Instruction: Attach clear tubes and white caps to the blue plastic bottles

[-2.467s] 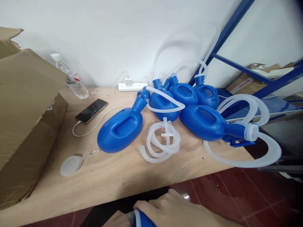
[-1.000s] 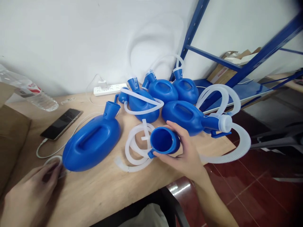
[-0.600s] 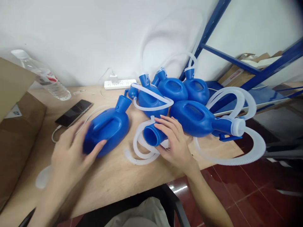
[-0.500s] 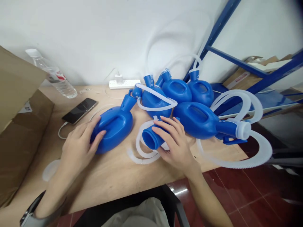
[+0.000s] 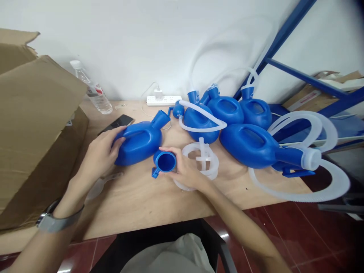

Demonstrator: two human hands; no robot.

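Note:
My left hand (image 5: 99,153) is closed round the rear end of a blue urinal bottle (image 5: 142,142), which lies on the table with its open neck pointing up and right. In my right hand (image 5: 186,170) is a short blue cup-shaped spout (image 5: 166,162), its round mouth turned toward me and a small tab at its lower left. This spout is just right of and below the bottle, apart from its neck. Just beyond my right hand lies a coiled translucent tube (image 5: 215,167). Under my left forearm rests a clear plastic lid with a strap (image 5: 98,187).
Several more blue urinal bottles (image 5: 246,148) with white hoses (image 5: 338,189) crowd the right side. A blue rack (image 5: 301,76) stands beyond. At left are a cardboard box (image 5: 34,125), water bottle (image 5: 98,96) and phone (image 5: 119,123). A power strip (image 5: 170,101) is by the wall.
My right hand has carried the blue spout left, off the coiled tube and closer to the bottle, turning its mouth toward me. My left hand stays on the bottle. The view has shifted left.

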